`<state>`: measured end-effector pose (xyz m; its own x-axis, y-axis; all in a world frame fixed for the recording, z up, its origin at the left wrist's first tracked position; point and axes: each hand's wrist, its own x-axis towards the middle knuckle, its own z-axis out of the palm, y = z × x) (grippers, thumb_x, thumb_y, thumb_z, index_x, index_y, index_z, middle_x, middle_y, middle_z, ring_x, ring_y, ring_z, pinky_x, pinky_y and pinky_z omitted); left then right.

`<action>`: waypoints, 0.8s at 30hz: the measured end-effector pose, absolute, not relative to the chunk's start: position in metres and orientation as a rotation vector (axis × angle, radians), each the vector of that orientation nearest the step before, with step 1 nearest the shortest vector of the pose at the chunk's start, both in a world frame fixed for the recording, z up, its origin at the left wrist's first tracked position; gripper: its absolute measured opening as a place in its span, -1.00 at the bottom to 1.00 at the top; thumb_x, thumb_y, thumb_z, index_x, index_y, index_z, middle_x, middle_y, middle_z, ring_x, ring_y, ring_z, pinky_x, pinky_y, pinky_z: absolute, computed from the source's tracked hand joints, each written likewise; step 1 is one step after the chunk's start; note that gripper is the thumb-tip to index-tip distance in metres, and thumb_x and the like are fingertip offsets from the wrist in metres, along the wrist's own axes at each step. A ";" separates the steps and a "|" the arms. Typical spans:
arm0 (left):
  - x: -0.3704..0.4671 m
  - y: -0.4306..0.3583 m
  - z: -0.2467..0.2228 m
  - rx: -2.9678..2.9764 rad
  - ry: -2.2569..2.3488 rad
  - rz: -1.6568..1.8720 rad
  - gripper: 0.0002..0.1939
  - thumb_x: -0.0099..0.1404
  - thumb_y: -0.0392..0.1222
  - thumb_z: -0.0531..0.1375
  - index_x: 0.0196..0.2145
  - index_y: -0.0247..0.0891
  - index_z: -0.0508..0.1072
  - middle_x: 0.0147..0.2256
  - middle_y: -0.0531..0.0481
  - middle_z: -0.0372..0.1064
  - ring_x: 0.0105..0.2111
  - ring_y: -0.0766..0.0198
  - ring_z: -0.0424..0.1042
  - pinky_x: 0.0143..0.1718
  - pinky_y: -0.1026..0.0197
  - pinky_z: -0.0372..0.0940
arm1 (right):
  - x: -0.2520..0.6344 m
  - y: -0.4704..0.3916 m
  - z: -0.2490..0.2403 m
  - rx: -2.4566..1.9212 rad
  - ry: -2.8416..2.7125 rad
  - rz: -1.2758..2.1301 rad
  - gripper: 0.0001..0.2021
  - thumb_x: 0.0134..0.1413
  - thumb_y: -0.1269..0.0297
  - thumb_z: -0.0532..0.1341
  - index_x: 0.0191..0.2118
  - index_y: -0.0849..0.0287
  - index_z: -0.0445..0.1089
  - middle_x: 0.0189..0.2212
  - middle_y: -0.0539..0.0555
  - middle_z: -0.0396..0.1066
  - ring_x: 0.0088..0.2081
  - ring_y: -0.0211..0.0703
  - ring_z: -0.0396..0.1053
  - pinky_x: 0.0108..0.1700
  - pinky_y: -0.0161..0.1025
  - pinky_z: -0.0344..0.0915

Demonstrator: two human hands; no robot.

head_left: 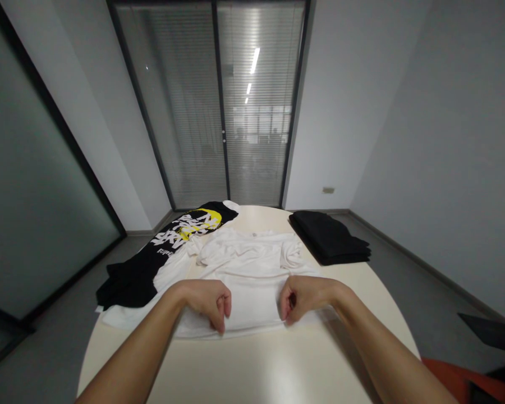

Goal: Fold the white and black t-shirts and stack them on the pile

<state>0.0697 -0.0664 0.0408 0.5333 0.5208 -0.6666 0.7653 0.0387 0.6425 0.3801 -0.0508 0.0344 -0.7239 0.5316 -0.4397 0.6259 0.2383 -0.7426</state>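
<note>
A white T-shirt (252, 303) lies spread on the table, its hem toward me and its upper part rumpled farther back. Near the left of the hem, my left hand (208, 303) is closed with thumb and fingers pinching the fabric edge. My right hand (305, 297) pinches the same hem farther right, its fingers curled. Cloth between the two hands lies fairly flat. To the left is a black T-shirt (137, 275) with white and yellow print, with more white cloth (172, 275) along its right side.
A stack of folded black cloth (328, 238) sits at the table's back right. The round cream table (252, 376) has its curved edge on both sides. A red chair (454, 379) stands at lower right. Glass panels with blinds (256, 157) are behind the table.
</note>
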 end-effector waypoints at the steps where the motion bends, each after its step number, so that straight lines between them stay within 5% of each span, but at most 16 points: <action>1: 0.071 -0.068 0.042 1.626 1.122 -0.282 -0.51 -0.30 -0.07 0.51 -0.39 -0.18 0.44 -0.51 0.12 0.50 -0.51 0.26 0.44 -0.52 0.29 0.14 | 0.380 -0.051 0.035 1.133 2.390 -1.495 -0.67 -0.26 0.11 0.46 -0.30 0.15 0.66 -0.46 -0.03 0.53 -0.42 -0.27 0.36 -0.35 -0.38 0.21; 13: 0.088 -0.067 0.028 1.748 1.042 0.130 -0.69 0.00 -0.07 0.37 -0.33 -0.26 0.46 -0.47 0.07 0.47 -0.53 0.33 0.36 -0.51 0.31 0.20 | 0.376 -0.050 0.030 1.208 2.455 -1.492 -0.71 -0.22 0.13 0.43 -0.32 0.20 0.64 -0.45 -0.02 0.54 -0.44 -0.28 0.36 -0.36 -0.38 0.23; 24: 0.097 -0.077 0.037 1.982 1.197 -0.112 -0.70 -0.06 -0.11 0.41 -0.33 -0.19 0.51 -0.46 0.14 0.45 -0.49 0.31 0.38 -0.54 0.32 0.13 | 0.371 -0.057 0.041 1.277 2.340 -1.370 -0.72 -0.30 0.13 0.45 -0.41 0.18 0.55 -0.57 -0.08 0.45 -0.50 -0.27 0.38 -0.45 -0.37 0.21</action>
<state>0.0974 -0.0773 0.0369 0.5480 0.7064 -0.4479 0.7772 -0.2321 0.5849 0.3709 -0.0569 0.0406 -0.6284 0.5962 -0.4996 0.7275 0.2232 -0.6487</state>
